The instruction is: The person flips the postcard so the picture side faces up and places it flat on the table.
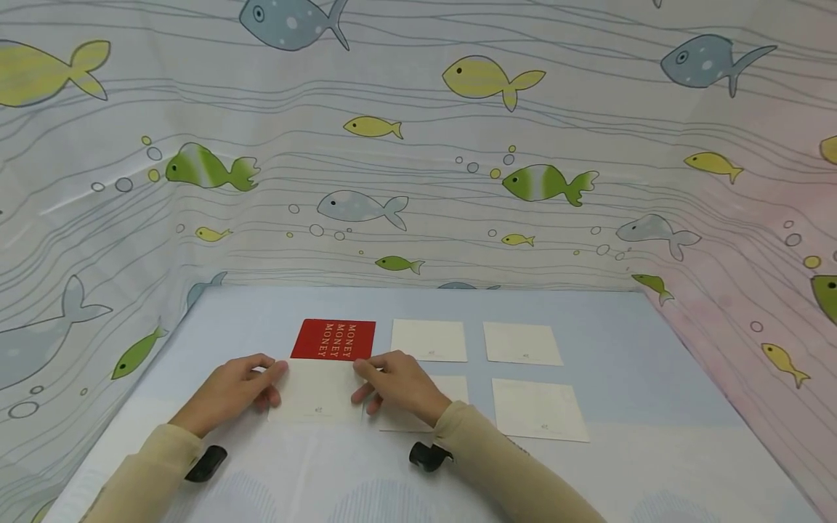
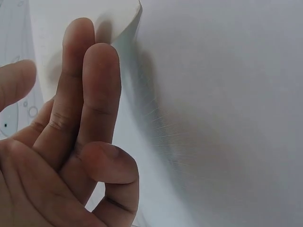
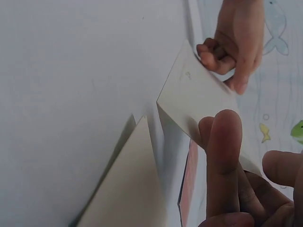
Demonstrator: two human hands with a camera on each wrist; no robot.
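L hand point(image 1: 229, 392): I have it narrow, pinching the L edge of the card point(image 1: 317, 388) nr its far corner. In L-wrist view the card edge looks raised off the table point(image 1: 654, 363) by those fingertips.
R hand point(image 1: 400, 385): narrow too, pinching the same card at its R edge, nr the far corner; lower fingers bent.
Card: btw both hands, off-white side up, small mark toward near edge. R-wrist view shows it a bit tilted.
Red card point(image 1: 333, 339): just beyond the grip, along card's far edge; I read "MONEY" x3, letters sideways.
Near mid card point(image 1: 456, 386): partly hidden under R hand & wrist.
Near R card point(image 1: 540, 409): flat, R of R hand, apart from it.
Far mid card point(image 1: 429, 340): just beyond R hand.
Far R card point(image 1: 523, 343): beyond & R of R hand.
Sleeves point(image 1: 506, 461): tan, both arms; black unit point(image 1: 428, 456) by R wrist, another by L.
Fish sheet point(image 1: 418, 163): backdrop past the grip, w/ yellow, green, blue fish.
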